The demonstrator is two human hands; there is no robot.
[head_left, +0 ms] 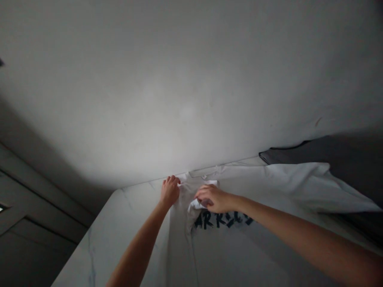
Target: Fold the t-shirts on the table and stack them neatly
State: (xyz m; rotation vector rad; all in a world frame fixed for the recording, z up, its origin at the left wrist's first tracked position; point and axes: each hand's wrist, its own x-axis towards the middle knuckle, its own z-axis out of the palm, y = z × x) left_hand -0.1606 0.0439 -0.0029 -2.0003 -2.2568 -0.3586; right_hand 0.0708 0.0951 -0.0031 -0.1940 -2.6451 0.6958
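A white T-shirt (269, 187) with dark lettering across its chest lies spread on a white marbled table (125, 231). Its left part is folded inward, and the folded-over sleeve lies near the collar and lettering. My left hand (170, 191) has its fingers curled on the folded shoulder edge, close to the wall. Just right of it, my right hand (214, 198) pinches the folded-over sleeve, above the first letters. Part of the lettering is hidden by the fold and my right forearm. The other sleeve stretches out to the right.
A pale wall (179, 99) rises directly behind the table's far edge. Dark grey cloth (347, 153) lies at the right, partly under the shirt's outstretched sleeve. Beyond the table's left edge stands a panelled door (32, 235).
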